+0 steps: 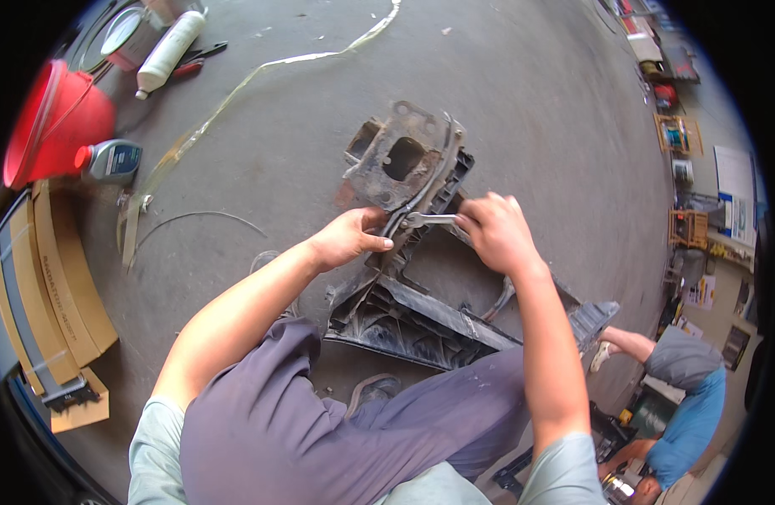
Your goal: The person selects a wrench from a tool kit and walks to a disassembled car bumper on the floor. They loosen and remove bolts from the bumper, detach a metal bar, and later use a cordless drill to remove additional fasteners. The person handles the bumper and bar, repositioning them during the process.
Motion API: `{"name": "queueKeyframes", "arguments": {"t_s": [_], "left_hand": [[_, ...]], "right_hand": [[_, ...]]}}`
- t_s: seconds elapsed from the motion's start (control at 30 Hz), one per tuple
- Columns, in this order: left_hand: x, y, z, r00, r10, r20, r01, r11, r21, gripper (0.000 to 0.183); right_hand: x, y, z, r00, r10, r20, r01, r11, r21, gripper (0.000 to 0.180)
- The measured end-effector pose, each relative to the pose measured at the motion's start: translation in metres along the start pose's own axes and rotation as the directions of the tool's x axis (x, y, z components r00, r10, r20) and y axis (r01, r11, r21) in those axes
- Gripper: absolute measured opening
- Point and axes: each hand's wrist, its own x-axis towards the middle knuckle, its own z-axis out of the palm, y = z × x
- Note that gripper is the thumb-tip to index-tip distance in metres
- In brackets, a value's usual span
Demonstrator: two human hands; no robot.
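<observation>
A dirty vehicle front-end frame of black plastic point(419, 315) with a rusty metal bracket plate point(368, 177) lies on the floor before me. My right hand point(498, 230) is closed around the handle of a metal wrench point(433, 219), whose head sits at a fastener on the frame's edge. My left hand point(352, 240) is at the same edge, its thumb and fingers around the rim beside the wrench head; whether it grips the frame firmly is hard to tell. A dark cable or strip point(434, 180) runs along the curved side of the bracket.
At the left stand a red bucket point(78, 120), a grey fluid bottle point(116, 161) and an opened cardboard box point(71, 284). A white bottle point(171, 53) lies near a paint pail point(125, 38). A person in blue point(690, 416) bends at the lower right. Shelving lines the right side.
</observation>
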Motion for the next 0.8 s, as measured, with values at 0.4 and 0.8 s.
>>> {"name": "queueKeyframes", "arguments": {"t_s": [0.4,0.8], "left_hand": [[-0.001,-0.002,0.001,1.000,0.029,0.001,-0.029,1.000,-0.012,0.045],[0.001,-0.007,-0.002,1.000,-0.001,-0.017,0.001,1.000,0.028,0.044]], "right_hand": [[-0.061,-0.098,0.109,0.675,0.469,0.569,-0.625,-0.045,0.779,0.035],[-0.043,-0.123,0.109,0.662,0.434,0.611,-0.634,-0.111,0.765,0.031]]}}
